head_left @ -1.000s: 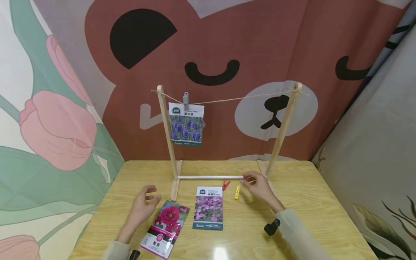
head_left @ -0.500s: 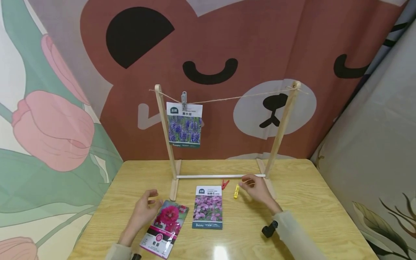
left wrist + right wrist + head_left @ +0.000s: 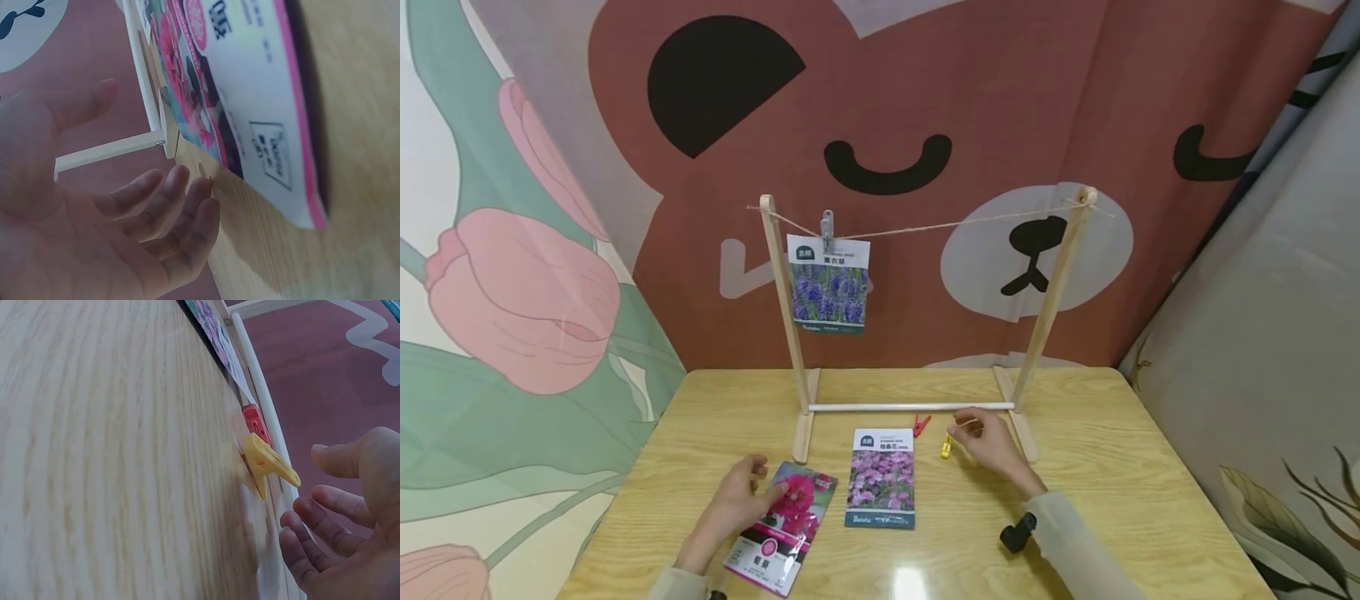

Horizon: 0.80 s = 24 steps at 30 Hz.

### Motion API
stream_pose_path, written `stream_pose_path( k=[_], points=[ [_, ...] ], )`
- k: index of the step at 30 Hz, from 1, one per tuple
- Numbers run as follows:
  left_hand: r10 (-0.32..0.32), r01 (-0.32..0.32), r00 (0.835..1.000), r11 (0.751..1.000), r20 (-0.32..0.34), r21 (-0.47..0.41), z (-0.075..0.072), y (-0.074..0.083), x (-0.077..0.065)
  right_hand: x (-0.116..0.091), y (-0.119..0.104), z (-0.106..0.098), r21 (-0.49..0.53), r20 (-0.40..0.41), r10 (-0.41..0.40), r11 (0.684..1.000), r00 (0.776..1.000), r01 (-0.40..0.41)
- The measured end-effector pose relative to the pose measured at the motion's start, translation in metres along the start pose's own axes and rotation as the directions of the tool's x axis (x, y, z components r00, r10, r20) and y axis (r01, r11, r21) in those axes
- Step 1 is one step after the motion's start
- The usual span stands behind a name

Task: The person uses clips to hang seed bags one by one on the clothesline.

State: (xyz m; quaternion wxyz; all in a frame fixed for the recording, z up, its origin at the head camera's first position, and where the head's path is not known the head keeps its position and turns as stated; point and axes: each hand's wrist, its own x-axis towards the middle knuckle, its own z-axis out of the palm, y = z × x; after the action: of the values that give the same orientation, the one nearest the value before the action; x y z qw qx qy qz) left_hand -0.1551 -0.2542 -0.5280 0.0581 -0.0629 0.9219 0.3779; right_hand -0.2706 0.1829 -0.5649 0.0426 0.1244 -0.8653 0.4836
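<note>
My left hand [image 3: 736, 495] hovers at the left edge of a seed packet with a red flower [image 3: 784, 525], its thumb overlapping the picture in the head view. The left wrist view shows the fingers [image 3: 178, 222] loosely bent and holding nothing, beside the packet [image 3: 250, 106]. My right hand [image 3: 992, 439] is just right of a yellow clothespin [image 3: 946, 447]. In the right wrist view the thumb and fingers are spread apart, close to the yellow clothespin [image 3: 265, 459] but not round it. A red clothespin [image 3: 921, 426] lies a little further left.
A pink-flower seed packet [image 3: 880, 483] lies mid-table. Behind it stands a wooden frame with uprights [image 3: 1052, 300], a white bottom rod [image 3: 910, 407] and a string [image 3: 925, 228]. A grey clothespin [image 3: 827, 229] holds a lavender packet [image 3: 829, 292] on the string. A printed curtain hangs behind.
My left hand has moved down and right to the red-flower packet. My right hand has moved down from the white rod toward the yellow clothespin.
</note>
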Motion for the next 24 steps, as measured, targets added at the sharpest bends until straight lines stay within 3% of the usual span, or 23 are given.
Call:
stream_pose_path(
  k=[11, 24],
  points=[
    [-0.017, 0.007, 0.999, 0.972, 0.042, 0.234, 0.006, 0.004, -0.004, -0.003, 0.002, 0.006, -0.032, 0.008, 0.067, 0.997, 0.998, -0.066],
    [-0.027, 0.022, 1.000, 0.934, 0.011, 0.358, 0.015, 0.012, -0.008, -0.007, 0.005, 0.009, -0.028, 0.012, 0.092, 0.995, 0.996, -0.092]
  ],
)
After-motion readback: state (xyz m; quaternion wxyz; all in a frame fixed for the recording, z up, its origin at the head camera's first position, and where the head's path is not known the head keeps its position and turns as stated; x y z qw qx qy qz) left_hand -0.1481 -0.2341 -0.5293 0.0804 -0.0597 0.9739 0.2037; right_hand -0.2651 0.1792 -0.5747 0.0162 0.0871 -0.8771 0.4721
